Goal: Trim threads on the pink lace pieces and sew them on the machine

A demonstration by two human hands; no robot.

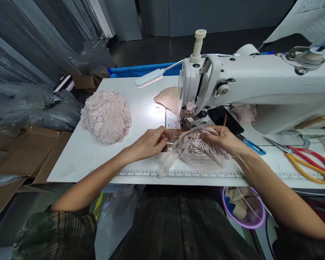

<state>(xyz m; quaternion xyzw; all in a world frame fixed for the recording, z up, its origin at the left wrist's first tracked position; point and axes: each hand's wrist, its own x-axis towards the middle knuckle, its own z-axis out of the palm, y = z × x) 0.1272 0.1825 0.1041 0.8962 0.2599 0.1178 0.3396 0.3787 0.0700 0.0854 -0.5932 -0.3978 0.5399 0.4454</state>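
Pale pink lace fabric (199, 146) lies in front of the white sewing machine (200, 85), with a sheer end trailing to the left. My right hand (223, 140) is closed on the right side of this lace, the thumb on top. On its left, my left hand (155, 142) has its fingers curled and pinched beside a brownish, shiny strip (173, 136) near the needle area. What those fingertips hold is too small to make out. A beige fabric piece (168, 99) sits behind the lit needle plate (172, 124).
A lace bundle (107, 116) rests on the table's left. At right are scissors (306, 159), a blue-handled tool (251, 144) and a black phone-like slab (224, 117). A ruler strip (141, 174) runs along the front edge. Below stands a purple basket (245, 222); cardboard boxes (29, 151) lie left.
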